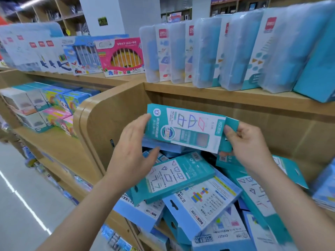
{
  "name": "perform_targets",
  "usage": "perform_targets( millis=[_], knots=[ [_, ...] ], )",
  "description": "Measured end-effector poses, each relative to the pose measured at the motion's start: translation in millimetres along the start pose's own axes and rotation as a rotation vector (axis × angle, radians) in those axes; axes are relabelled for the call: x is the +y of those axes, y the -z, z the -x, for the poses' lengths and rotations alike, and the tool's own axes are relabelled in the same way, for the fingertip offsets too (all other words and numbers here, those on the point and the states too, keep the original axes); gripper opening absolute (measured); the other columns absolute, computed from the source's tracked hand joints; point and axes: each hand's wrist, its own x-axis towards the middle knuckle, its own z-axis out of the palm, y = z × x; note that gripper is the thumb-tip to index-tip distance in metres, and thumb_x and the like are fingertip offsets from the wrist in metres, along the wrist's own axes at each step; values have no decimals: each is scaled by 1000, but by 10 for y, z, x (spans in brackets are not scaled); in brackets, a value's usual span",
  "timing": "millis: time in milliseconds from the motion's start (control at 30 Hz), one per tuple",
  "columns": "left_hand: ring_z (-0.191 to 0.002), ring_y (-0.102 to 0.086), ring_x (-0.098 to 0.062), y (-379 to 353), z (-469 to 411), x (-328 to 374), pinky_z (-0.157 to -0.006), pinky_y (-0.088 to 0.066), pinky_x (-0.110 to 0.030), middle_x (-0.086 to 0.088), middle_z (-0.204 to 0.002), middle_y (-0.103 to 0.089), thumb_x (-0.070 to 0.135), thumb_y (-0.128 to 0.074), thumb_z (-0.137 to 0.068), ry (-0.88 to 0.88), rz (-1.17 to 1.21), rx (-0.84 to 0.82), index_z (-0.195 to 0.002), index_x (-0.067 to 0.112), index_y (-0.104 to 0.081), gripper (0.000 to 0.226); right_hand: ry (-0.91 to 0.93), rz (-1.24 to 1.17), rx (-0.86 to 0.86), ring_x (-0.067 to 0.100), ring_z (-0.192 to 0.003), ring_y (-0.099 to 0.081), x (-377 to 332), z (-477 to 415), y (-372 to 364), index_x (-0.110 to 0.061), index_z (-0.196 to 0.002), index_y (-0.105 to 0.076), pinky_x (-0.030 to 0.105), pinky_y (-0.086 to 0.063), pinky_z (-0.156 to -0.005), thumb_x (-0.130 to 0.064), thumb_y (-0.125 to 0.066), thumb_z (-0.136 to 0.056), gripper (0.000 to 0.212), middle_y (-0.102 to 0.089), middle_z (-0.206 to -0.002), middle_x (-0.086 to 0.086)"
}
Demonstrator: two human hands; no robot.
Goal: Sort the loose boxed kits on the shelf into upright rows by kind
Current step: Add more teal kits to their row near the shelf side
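held kit: teal boxed kit [188, 127]; lifted clear of the heap below, in front of the wooden back panel [282, 134]; long axis near level, right end a little lower; printed front faces the camera, white panel with line figures
right hand [250, 144]: pinches the right end of the teal boxed kit; thumb on the front face, fingers curled behind; narrow grip, holding
left hand [134, 151]: fingers straight, tips against the left end of the same kit; thumb spread out under its lower edge; wide, not closed round it
heap: loose kits [223, 230] lying flat and overlapped at odd angles in the lower bay, directly under the held one; teal and blue kinds mixed; none upright
top of heap: teal kit with shape outlines [174, 176], face up and skewed; it overlaps a blue kit [201, 203] showing a coloured net drawing
upper shelf board [235, 98]: wood; carries translucent cases [208, 55] standing in a row, leaning
side panel [101, 127]: wood, rounded corner; just left of the heap
left bay: pink box [121, 57] standing on the upper level; small stacked boxes [45, 105] on the level beneath
floor [21, 205]: pale, glossy, lower left
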Motion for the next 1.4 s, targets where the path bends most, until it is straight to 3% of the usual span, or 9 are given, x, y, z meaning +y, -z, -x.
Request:
perform_targets(
  millis=[233,333,500,600,667,800,1033,1200,1400],
  knots=[
    [-136,-32,-10,149,-86,373,-117,-7,-45,10,-147,-36,67,-35,-85,-217,-350,-206,-145,28,-20,73,79,57,-195,7,-39,-53,-29,162,174,-17,-88,-65,23,-43,-36,-7,-49,-96,21,-66,-56,-1],
    [-120,-46,-7,155,-148,496,-107,-31,-35,17,-137,-44,73,-34,-83,-167,-429,-376,-142,37,-12,72,106,51,-250,7,-41,-52,-64,178,183,-17,-89,-67,22,-40,-36,-8,-50,-95,20,-67,-59,-3],
    [-79,-68,-7,136,-109,510,-67,-56,-42,13,-99,-68,68,-55,-72,210,312,-407,-108,38,-49,47,81,-105,-117,13,-54,-59,-83,199,299,-21,-75,-71,21,-42,-44,-35,-57,-86,23,-70,-66,-1],
    [-66,-70,-9,73,-19,489,-61,-57,-44,9,-81,-72,55,-54,-75,441,517,-253,-94,31,-51,31,192,651,10,12,-81,-66,139,135,625,-25,-92,-70,26,-50,-68,-30,-62,-89,10,-72,-87,-7],
    [-64,-70,-10,-7,46,479,-62,-57,-45,6,-80,-72,53,-52,-77,531,584,-200,-94,28,-52,31,137,1093,-55,19,-105,-56,300,126,804,-30,-114,-62,34,-45,-85,-39,-63,-86,29,-64,-114,-4],
    [-67,-70,-13,-151,122,477,-63,-57,-44,2,-82,-72,53,-52,-78,611,667,-191,-95,21,-53,36,-32,1335,-252,17,-134,-27,498,118,875,-42,-141,-27,44,-31,-99,-63,-56,-80,71,-33,-145,-8],
    [-66,-71,-16,-216,168,473,-56,-56,-38,3,-80,-74,53,-52,-76,638,720,-239,-95,22,-49,37,-130,1338,-353,17,-128,-35,462,-5,1077,-50,-139,-22,43,-32,-94,-72,-59,-71,80,-38,-138,-11],
    [-69,-72,-18,-256,191,505,-63,-58,-46,1,-84,-74,52,-53,-77,615,747,-254,-97,24,-47,34,-91,1225,-328,11,-103,-48,370,-17,1136,-47,-127,-39,37,-41,-89,-69,-73,-54,84,-44,-108,-10],
    [-83,-68,-8,-191,191,590,-59,-54,-23,14,-98,-69,34,-56,-80,257,805,-243,-102,30,-51,22,-125,825,-545,2,-97,-61,74,151,1188,-44,-114,-61,35,-49,-91,-80,-68,-50,74,-66,-107,-18]
  ],
)
